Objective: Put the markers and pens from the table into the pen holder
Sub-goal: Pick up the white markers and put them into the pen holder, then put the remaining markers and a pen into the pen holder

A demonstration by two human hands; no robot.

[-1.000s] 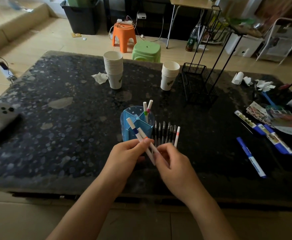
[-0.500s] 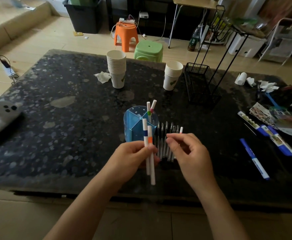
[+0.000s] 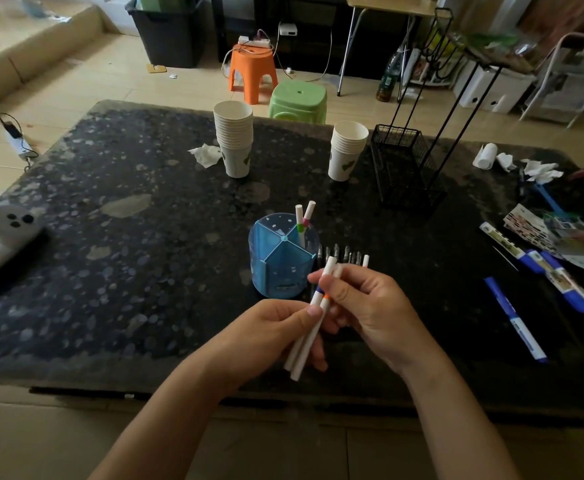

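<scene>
A blue divided pen holder (image 3: 280, 261) stands mid-table with two white markers (image 3: 302, 221) upright in its right compartment. My left hand (image 3: 273, 336) grips two white markers (image 3: 306, 344), one with a blue band, one with an orange band, tilted up to the right. My right hand (image 3: 370, 306) pinches the upper ends of the same markers just right of the holder. Behind my hands lies a row of dark pens (image 3: 344, 254) with one white marker (image 3: 365, 260) at its right end. Blue markers (image 3: 515, 320) lie on the table at the right.
Two stacks of paper cups (image 3: 234, 140) (image 3: 347, 150) and a black wire rack (image 3: 408, 168) stand behind the holder. Crumpled tissues (image 3: 540, 169), stickers and more blue pens (image 3: 557, 278) crowd the right side. A white device (image 3: 6, 230) lies at the left edge.
My right hand has moved left from the pen row and closed on the tops of the two markers. The markers have tilted from upright to leaning right.
</scene>
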